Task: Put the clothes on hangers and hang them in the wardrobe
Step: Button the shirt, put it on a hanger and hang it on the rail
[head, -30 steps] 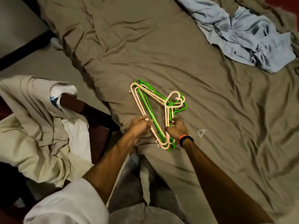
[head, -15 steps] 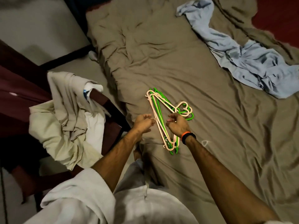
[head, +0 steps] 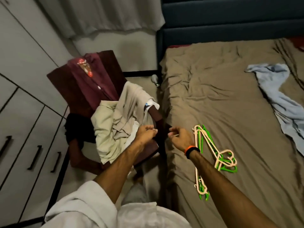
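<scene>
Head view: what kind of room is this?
Most likely a bedroom: a bed with a padded headboard, wardrobe doors along the wall, and a chair piled with clothes.

Person, head view. Both forearms bare to above the elbow. Left hand (head: pixel 146 132) and right hand (head: pixel 179 135) ungloved, no rings discernible. Right wrist: black band (head: pixel 192 151) with an orange edge on the hand side. Left upper arm at 7 o'clock: loose white sleeve (head: pixel 82 201), rolled. White garment across the torso at 6 o'clock, wrinkled.
</scene>
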